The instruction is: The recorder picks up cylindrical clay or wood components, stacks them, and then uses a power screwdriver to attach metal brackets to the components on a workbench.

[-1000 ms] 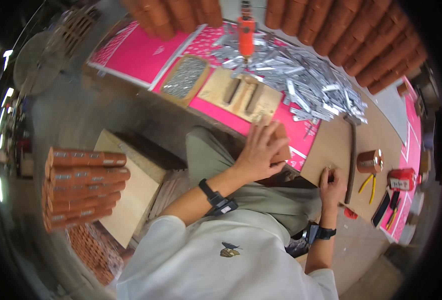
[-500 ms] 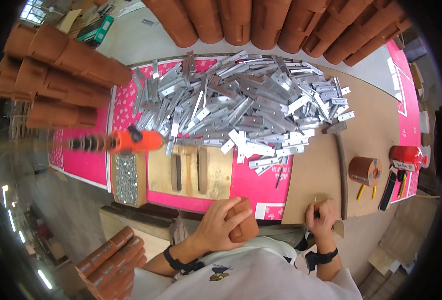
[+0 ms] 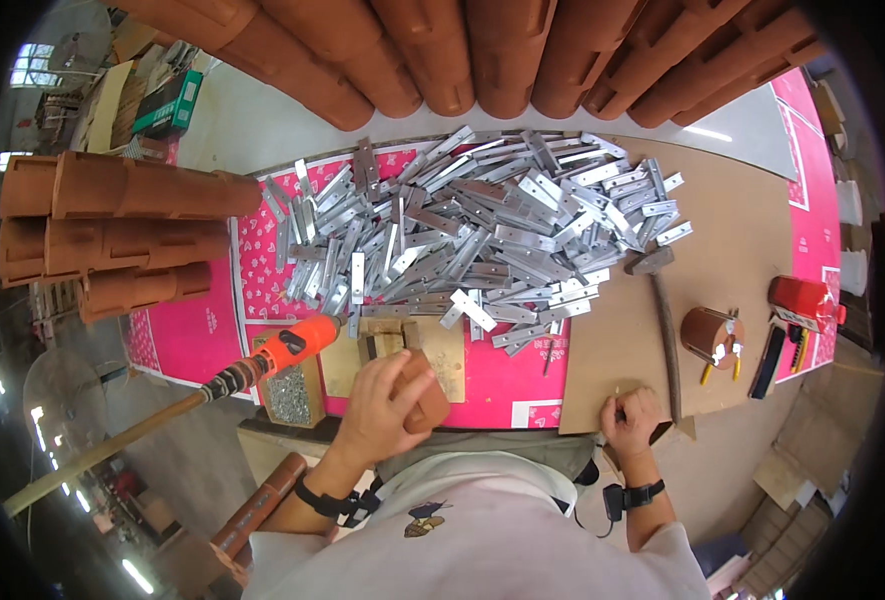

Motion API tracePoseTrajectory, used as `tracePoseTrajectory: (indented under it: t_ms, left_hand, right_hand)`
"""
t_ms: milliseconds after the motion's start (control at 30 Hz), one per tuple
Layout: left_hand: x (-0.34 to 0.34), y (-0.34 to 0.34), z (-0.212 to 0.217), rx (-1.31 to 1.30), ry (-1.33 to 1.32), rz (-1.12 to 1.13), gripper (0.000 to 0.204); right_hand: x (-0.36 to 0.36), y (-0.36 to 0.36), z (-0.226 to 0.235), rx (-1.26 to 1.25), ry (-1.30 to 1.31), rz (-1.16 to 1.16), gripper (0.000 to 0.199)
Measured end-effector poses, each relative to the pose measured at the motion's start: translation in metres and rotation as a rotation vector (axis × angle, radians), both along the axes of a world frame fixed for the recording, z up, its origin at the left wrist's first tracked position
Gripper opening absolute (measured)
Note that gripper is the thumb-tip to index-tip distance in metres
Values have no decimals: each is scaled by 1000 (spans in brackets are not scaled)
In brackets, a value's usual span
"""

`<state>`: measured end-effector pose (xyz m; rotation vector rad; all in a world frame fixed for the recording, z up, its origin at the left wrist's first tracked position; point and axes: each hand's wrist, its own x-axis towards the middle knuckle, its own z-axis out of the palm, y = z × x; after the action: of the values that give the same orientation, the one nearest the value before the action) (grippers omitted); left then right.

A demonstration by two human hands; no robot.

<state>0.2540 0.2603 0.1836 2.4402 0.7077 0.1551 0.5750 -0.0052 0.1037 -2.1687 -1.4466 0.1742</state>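
Note:
My left hand point(image 3: 372, 408) grips a reddish-brown, terracotta-coloured curved piece point(image 3: 428, 397), tilted, above the front edge of a light wooden board point(image 3: 449, 350). A slotted wooden fixture on that board is partly hidden by the hand. Just left of it hangs an orange power screwdriver point(image 3: 307, 338), its tip near the board. An open box of small screws point(image 3: 288, 396) is below the screwdriver. Over the brown cardboard, my right hand point(image 3: 632, 420) is curled closed; whatever it may hold is hidden. Behind the board spreads a heap of silver metal strips with holes point(image 3: 492, 225).
A hammer point(image 3: 665, 325) lies right of the heap. Farther right are a reddish-brown cylinder point(image 3: 702, 335), a red bottle point(image 3: 800, 297) and a black bar point(image 3: 765, 362). Reddish-brown tubes are stacked at the back point(image 3: 507, 50) and left point(image 3: 152, 245); more point(image 3: 262, 505) stand lower left.
My left hand has carried the brown piece left and forward to the wooden board. The orange screwdriver has tilted, its tip now up and right. My right hand stays curled over the cardboard.

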Motion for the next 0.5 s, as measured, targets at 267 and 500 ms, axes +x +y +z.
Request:
tracePoseTrajectory:
  t_ms: [267, 500]
  left_hand:
    - [-15, 17, 26, 90, 136, 91, 91]
    - [-8, 54, 24, -34, 326, -159, 94]
  right_hand:
    - [-1, -7, 0, -26, 111, 59, 22]
    - [3, -3, -6, 43, 84, 106, 21]
